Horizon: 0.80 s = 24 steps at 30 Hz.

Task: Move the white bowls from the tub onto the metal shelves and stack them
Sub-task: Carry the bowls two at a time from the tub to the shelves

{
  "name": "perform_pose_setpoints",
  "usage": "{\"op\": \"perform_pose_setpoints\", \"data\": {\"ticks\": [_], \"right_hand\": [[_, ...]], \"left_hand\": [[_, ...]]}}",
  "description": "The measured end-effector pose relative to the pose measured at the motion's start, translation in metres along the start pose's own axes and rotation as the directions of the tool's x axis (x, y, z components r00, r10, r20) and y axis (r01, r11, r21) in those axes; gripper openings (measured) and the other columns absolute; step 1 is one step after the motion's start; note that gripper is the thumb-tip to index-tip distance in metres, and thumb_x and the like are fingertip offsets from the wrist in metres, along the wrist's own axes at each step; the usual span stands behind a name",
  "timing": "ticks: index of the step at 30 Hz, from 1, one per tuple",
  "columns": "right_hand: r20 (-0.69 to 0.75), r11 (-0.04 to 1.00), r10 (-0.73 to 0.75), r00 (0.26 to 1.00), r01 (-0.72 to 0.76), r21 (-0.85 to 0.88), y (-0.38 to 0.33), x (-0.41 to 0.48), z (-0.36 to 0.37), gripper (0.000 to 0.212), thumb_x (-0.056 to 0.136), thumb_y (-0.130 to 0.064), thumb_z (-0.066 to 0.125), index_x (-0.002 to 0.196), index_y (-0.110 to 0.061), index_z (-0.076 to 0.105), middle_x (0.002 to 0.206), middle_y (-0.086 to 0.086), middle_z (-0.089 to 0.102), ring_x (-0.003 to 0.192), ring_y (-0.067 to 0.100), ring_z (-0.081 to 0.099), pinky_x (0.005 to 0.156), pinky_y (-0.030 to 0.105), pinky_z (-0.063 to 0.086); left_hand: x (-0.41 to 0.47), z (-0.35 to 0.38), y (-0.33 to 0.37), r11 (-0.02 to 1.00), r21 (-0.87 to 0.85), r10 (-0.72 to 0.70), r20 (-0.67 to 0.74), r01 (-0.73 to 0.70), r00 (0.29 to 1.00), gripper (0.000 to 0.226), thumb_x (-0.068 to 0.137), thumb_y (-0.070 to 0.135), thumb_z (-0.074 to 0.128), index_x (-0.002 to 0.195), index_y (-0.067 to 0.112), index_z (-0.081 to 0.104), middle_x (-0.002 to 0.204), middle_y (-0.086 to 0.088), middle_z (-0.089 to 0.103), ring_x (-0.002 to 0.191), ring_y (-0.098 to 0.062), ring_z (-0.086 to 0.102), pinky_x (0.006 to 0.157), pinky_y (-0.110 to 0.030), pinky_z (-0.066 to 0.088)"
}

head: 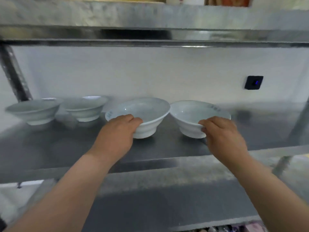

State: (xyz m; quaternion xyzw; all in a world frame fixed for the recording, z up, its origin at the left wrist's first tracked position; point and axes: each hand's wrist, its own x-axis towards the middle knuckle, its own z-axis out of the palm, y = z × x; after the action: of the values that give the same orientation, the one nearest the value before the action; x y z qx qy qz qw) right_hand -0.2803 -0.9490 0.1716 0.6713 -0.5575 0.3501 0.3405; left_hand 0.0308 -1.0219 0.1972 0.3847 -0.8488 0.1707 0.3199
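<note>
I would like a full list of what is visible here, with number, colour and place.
upper shelf: one, grey metal, overhead.
middle shelf: one, grey metal, centre of view.
lower shelf: one, grey metal, below.
far-left bowl: one, white, left back of middle shelf.
second bowl: one, white, just right of it.
centre bowl: one, white, shelf middle, held.
right bowl: one, white, beside it, tilted, held.
wall device: one, black, blue light, right wall.
left hand: one, grips centre bowl.
right hand: one, grips right bowl.
</note>
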Motion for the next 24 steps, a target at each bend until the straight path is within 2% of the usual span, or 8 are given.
{"op": "perform_pose_setpoints", "data": {"ticks": [2, 5, 8, 11, 15, 18, 21, 24], "right_hand": [[0.082, 0.996, -0.078, 0.994, 0.073, 0.056, 0.018, 0.018, 0.023, 0.048, 0.054, 0.006, 0.083, 0.098, -0.007, 0.070, 0.091, 0.011, 0.067, 0.081, 0.035, 0.062, 0.075, 0.040, 0.051], [0.166, 0.986, -0.141, 0.976, 0.124, 0.110, 0.037, 0.036, 0.050, 0.044, 0.058, 0.007, 0.079, 0.099, -0.006, 0.072, 0.091, 0.013, 0.067, 0.078, 0.037, 0.065, 0.073, 0.043, 0.055], [0.200, 0.983, -0.168, 0.965, 0.147, 0.112, 0.047, 0.050, 0.070, 0.037, 0.064, 0.005, 0.075, 0.099, -0.009, 0.072, 0.092, 0.011, 0.068, 0.077, 0.037, 0.065, 0.070, 0.042, 0.055], [0.275, 0.980, -0.195, 0.941, 0.174, 0.099, 0.051, 0.066, 0.085, 0.035, 0.062, 0.003, 0.075, 0.094, -0.011, 0.072, 0.087, 0.010, 0.067, 0.074, 0.036, 0.065, 0.067, 0.040, 0.053], [0.493, 0.992, -0.130, 0.861, 0.115, 0.061, 0.046, 0.090, 0.095, 0.022, 0.086, -0.011, 0.060, 0.106, -0.020, 0.065, 0.101, 0.004, 0.063, 0.091, 0.031, 0.064, 0.076, 0.039, 0.053], [0.615, 0.998, -0.064, 0.786, 0.037, 0.057, 0.041, 0.111, 0.108, 0.014, 0.092, -0.015, 0.052, 0.102, -0.021, 0.058, 0.101, 0.001, 0.055, 0.093, 0.027, 0.061, 0.077, 0.035, 0.050], [0.670, 0.998, -0.009, 0.742, -0.030, 0.046, 0.033, 0.126, 0.125, 0.011, 0.092, -0.016, 0.051, 0.096, -0.027, 0.050, 0.097, -0.001, 0.050, 0.091, 0.028, 0.059, 0.074, 0.033, 0.048], [0.654, 0.997, 0.050, 0.755, -0.071, 0.005, 0.025, 0.130, 0.138, 0.015, 0.089, -0.014, 0.052, 0.095, -0.028, 0.051, 0.102, 0.002, 0.054, 0.095, 0.031, 0.060, 0.081, 0.037, 0.052]], "left_hand": [[0.011, 0.010, -0.001, 0.997, 0.042, -0.061, 0.017, 0.060, 0.998, 0.039, 0.068, -0.009, 0.059, 0.096, 0.017, 0.065, 0.080, 0.000, 0.057, 0.073, -0.026, 0.055, 0.055, -0.038, 0.047], [0.027, 0.028, -0.004, 0.990, 0.081, -0.117, 0.065, 0.112, 0.991, 0.039, 0.068, -0.009, 0.058, 0.098, 0.014, 0.066, 0.080, -0.003, 0.058, 0.073, -0.028, 0.056, 0.058, -0.038, 0.046], [0.039, 0.043, -0.012, 0.984, 0.092, -0.163, 0.088, 0.155, 0.983, 0.041, 0.070, -0.010, 0.058, 0.103, 0.014, 0.067, 0.083, -0.005, 0.059, 0.077, -0.029, 0.058, 0.061, -0.037, 0.047], [0.050, 0.055, -0.024, 0.982, 0.104, -0.172, 0.120, 0.160, 0.978, 0.043, 0.070, -0.010, 0.056, 0.105, 0.014, 0.066, 0.086, -0.006, 0.059, 0.080, -0.030, 0.058, 0.065, -0.036, 0.047], [0.072, 0.071, -0.041, 0.981, 0.139, -0.159, 0.195, 0.133, 0.968, 0.042, 0.075, -0.008, 0.052, 0.111, 0.012, 0.063, 0.094, -0.008, 0.058, 0.088, -0.031, 0.057, 0.072, -0.035, 0.042], [0.085, 0.078, -0.053, 0.974, 0.183, -0.174, 0.234, 0.132, 0.956, 0.043, 0.079, -0.005, 0.052, 0.117, 0.013, 0.060, 0.101, -0.009, 0.057, 0.094, -0.031, 0.056, 0.073, -0.035, 0.038], [0.095, 0.088, -0.063, 0.969, 0.211, -0.177, 0.250, 0.125, 0.952, 0.045, 0.079, -0.004, 0.053, 0.120, 0.013, 0.057, 0.104, -0.009, 0.056, 0.096, -0.032, 0.055, 0.076, -0.035, 0.037], [0.101, 0.096, -0.069, 0.963, 0.230, -0.199, 0.241, 0.143, 0.950, 0.047, 0.078, -0.004, 0.053, 0.122, 0.012, 0.055, 0.104, -0.011, 0.056, 0.096, -0.034, 0.054, 0.076, -0.034, 0.029]]}}
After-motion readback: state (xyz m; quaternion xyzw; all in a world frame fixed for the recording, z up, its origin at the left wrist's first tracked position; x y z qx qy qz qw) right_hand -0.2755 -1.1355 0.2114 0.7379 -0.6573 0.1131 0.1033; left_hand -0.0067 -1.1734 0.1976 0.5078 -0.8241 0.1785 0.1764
